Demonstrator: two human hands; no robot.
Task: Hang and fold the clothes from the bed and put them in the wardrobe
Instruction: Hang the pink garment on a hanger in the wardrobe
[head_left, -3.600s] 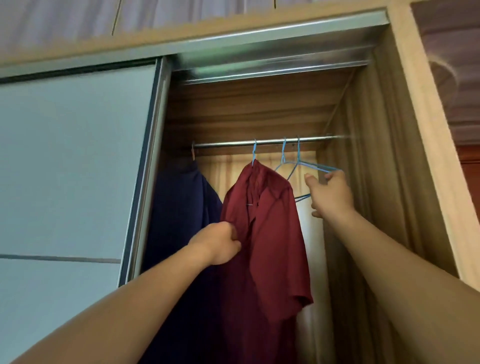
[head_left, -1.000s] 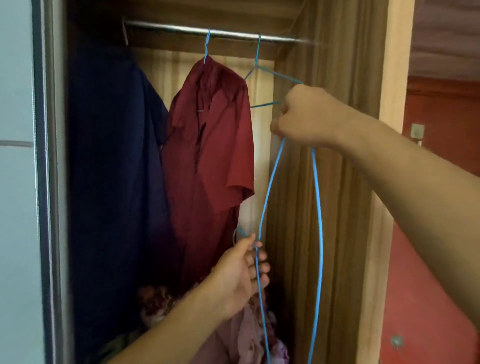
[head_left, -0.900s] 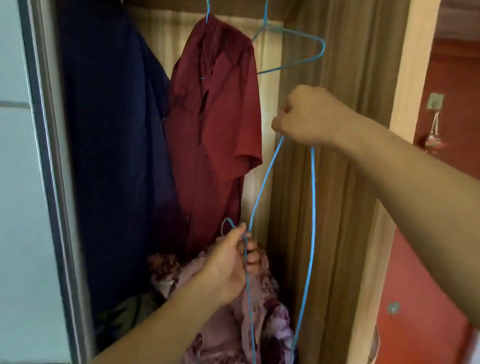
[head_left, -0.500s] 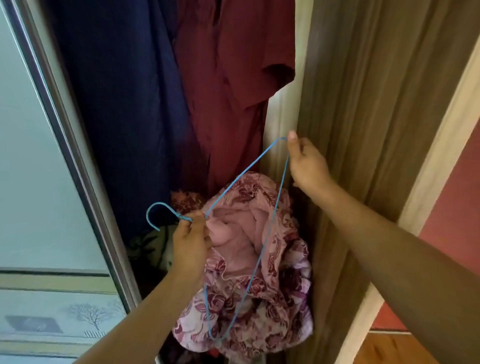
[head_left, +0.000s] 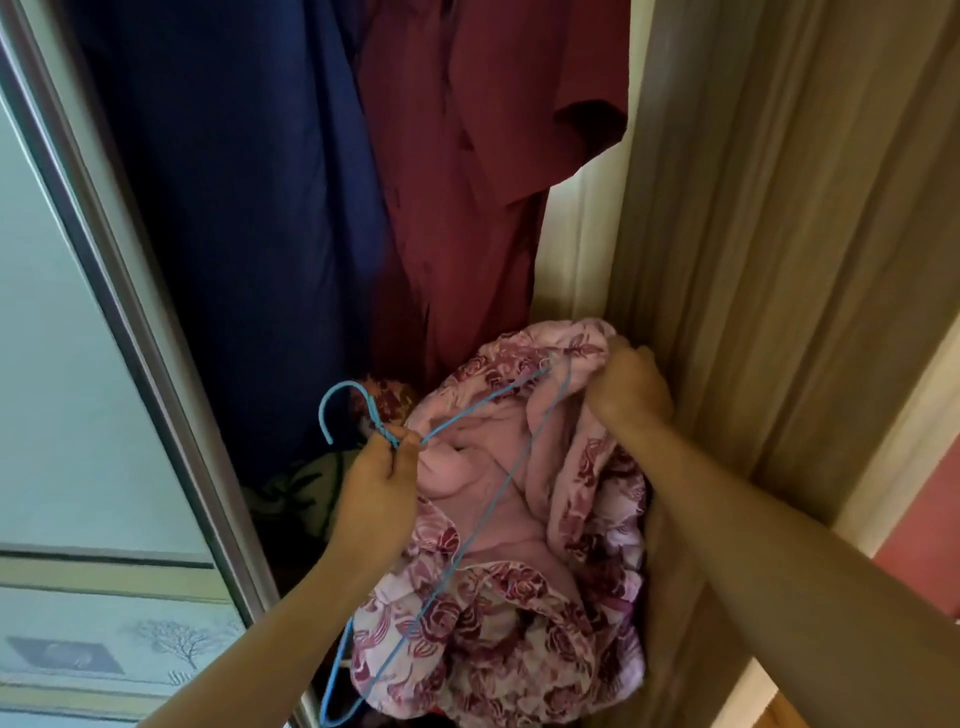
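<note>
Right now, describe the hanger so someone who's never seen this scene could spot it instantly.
Look into the open wardrobe, below the hanging navy garment and dark red shirt, to the crumpled pink floral cloth. Across it runs a thin wire hanger, its neck pinched by the left hand while the right hand grips the cloth. It is the only bright blue thing there.

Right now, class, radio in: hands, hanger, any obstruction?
Left hand pinches blue hanger at its neck; right hand grips its far corner. Hanger held low across floral garment, nothing on it yet. Behind: maroon shirt hanging close.
</note>
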